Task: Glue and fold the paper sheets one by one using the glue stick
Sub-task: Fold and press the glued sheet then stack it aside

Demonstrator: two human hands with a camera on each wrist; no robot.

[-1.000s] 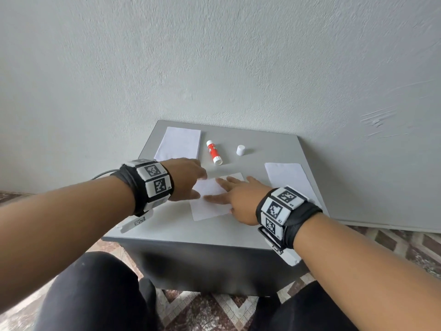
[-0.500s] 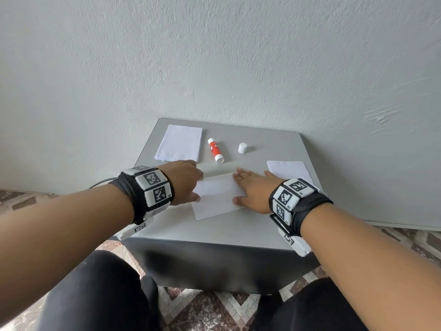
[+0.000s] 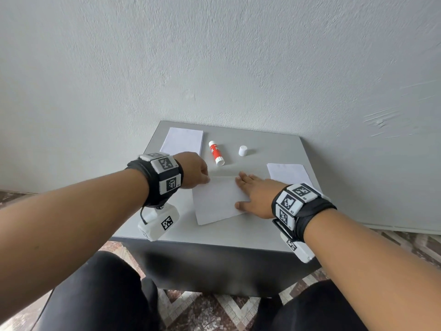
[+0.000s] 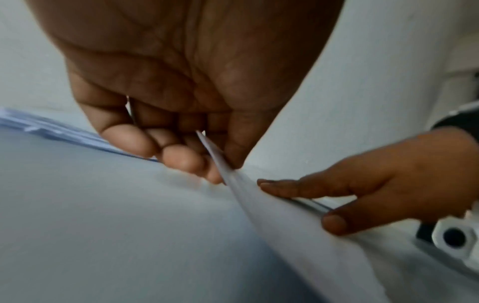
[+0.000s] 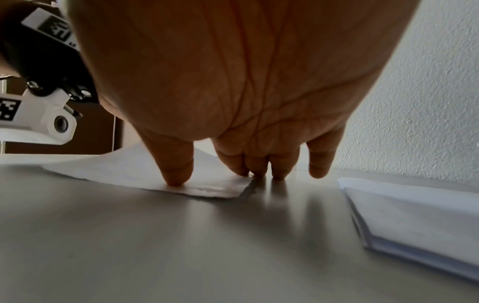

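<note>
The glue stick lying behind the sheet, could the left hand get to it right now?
Probably not yet: the left hand pinches the folded sheet. The glue stick lies just beyond it, uncovered, so letting go should free the way.

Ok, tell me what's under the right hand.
The right hand lies flat on the right edge of the middle paper, fingertips pressing it onto the table. Whether glue lies beneath is hidden.

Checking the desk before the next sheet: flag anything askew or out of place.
The glue stick lies on its side, uncapped; its white cap stands apart to its right. The sheet under both hands sits skewed to the table edge.
</note>
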